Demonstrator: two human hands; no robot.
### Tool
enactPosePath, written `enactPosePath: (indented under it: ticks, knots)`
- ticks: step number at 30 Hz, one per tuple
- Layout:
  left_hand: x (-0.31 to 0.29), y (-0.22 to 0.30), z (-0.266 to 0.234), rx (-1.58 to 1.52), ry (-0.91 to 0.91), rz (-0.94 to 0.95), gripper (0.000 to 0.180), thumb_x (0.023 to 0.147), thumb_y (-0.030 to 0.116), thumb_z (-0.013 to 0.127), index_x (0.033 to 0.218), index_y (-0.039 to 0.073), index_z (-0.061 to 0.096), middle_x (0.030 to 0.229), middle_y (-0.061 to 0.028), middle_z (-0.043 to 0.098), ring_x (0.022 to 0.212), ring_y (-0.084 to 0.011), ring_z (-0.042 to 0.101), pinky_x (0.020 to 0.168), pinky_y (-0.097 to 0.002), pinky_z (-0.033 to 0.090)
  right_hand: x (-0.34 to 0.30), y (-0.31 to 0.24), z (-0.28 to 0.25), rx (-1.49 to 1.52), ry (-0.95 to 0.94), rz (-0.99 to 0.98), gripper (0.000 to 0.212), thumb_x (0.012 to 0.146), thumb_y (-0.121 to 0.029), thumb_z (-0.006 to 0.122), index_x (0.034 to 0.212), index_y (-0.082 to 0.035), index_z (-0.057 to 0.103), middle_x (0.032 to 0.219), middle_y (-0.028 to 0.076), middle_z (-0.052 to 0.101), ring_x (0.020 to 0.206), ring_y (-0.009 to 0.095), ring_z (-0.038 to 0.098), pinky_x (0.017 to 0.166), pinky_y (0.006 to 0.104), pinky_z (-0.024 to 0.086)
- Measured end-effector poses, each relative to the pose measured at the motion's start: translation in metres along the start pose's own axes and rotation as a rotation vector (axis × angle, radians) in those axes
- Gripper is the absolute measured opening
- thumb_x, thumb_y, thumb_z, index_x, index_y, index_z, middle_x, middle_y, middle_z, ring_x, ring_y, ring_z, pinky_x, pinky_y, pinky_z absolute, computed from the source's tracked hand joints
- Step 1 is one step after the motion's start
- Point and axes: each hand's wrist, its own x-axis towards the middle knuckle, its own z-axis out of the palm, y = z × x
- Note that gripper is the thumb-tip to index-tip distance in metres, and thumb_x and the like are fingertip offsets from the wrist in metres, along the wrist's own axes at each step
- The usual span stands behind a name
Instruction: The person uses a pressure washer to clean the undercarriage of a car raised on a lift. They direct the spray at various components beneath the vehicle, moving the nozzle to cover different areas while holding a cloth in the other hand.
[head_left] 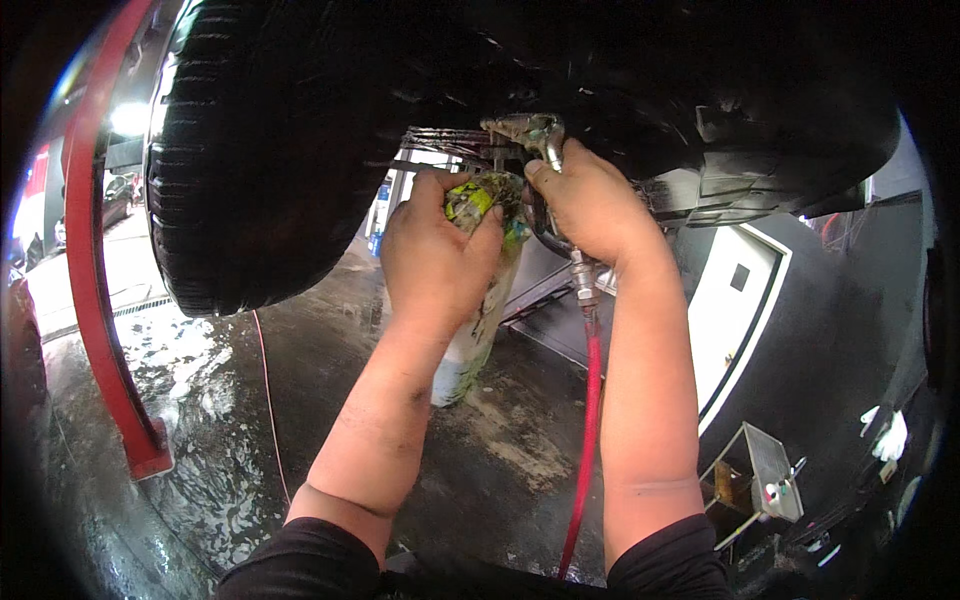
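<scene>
Evidently both grips are occupied, upper centre of frame. Left hand (435,255) pinches the bunched top of a stained yellow-green cloth (505,265), its tail hanging down; presumably the pinch stops it slipping. Right hand (597,205) wraps the handle of a metal air tool (535,128), head near the cloth. Red hose (588,440) drops below, likely keeping clear. Tire (250,150), upper left. Writing: none legible.

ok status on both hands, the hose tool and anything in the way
Left hand: gripping stained yellow-green bundle. Right hand: gripping metal hose tool, red hose attached. Possible obstructions: tyre left, vehicle underside above.
</scene>
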Motion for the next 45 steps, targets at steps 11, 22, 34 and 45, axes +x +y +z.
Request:
enactPosePath:
  ticks: [11, 22, 34, 45]
  knots:
    - [0.045, 0.050, 0.044, 0.375, -0.170, 0.168, 0.042, 0.089, 0.028, 0.080, 0.119, 0.004, 0.065, 0.088, -0.0193, 0.075, 0.088, -0.0427, 0.074, 0.078, -0.0518, 0.057, 0.015, 0.086, 0.002, 0.335, 0.001, 0.024, 0.054, 0.105, -0.033, 0.060, 0.139, 0.009, 0.057, 0.138, 0.034, 0.064, 0.135, 0.047, 0.059, 0.115, 0.0485, 0.045]
    - [0.058, 0.052, 0.080, 0.424, -0.259, 0.070, 0.053, 0.093, 0.030, 0.078, 0.130, -0.005, 0.063, 0.119, -0.0284, 0.073, 0.112, -0.0382, 0.073, 0.096, -0.0447, 0.054, 0.031, 0.114, 0.012, 0.447, 0.018, -0.081, 0.055, 0.100, -0.025, 0.057, 0.139, 0.014, 0.051, 0.130, 0.039, 0.064, 0.125, 0.049, 0.065, 0.110, 0.0505, 0.052]
    - [0.043, 0.033, 0.072, 0.367, -0.159, 0.130, 0.049, 0.092, 0.031, 0.078, 0.128, 0.002, 0.060, 0.098, -0.0253, 0.075, 0.095, -0.0441, 0.074, 0.086, -0.0514, 0.056, 0.022, 0.101, 0.017, 0.425, -0.013, -0.070, 0.058, 0.103, -0.031, 0.057, 0.141, 0.013, 0.047, 0.134, 0.040, 0.062, 0.131, 0.052, 0.059, 0.113, 0.0544, 0.047]
    - [0.053, -0.004, 0.033, 0.148, -0.163, 0.061, 0.053, 0.091, 0.032, 0.079, 0.132, 0.005, 0.061, 0.102, -0.0254, 0.075, 0.098, -0.0448, 0.074, 0.088, -0.0512, 0.057, 0.012, 0.034, 0.033, 0.239, 0.109, -0.035, 0.047, 0.100, -0.022, 0.057, 0.129, 0.014, 0.051, 0.115, 0.038, 0.070, 0.112, 0.050, 0.070, 0.102, 0.0541, 0.055]
